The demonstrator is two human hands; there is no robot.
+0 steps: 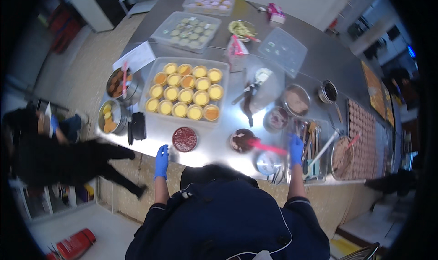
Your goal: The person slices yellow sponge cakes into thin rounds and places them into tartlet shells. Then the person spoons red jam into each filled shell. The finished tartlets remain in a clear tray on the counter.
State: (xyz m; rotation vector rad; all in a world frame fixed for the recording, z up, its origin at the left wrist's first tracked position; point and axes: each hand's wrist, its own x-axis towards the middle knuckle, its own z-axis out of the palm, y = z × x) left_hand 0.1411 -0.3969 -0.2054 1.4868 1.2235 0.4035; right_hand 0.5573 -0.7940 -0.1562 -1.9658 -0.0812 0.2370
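Both my hands wear blue gloves. My left hand is at the table's near edge with its fingers loosely apart, holding nothing. Just right of it sits a round bowl of dark red filling. My right hand is over the left side of a clear tub of utensils, fingers stretched forward; I see nothing held in it. Left of that hand, a pink spatula leans out of a bowl of dark brown mixture. Below the spatula is a pale blue-white bowl.
A plastic tray of yellow-filled tart shells stands at centre left. Two metal pots are at the left edge. A bowl of brown cream and a tray of rows of small brown rounds lie right. Another person stands left.
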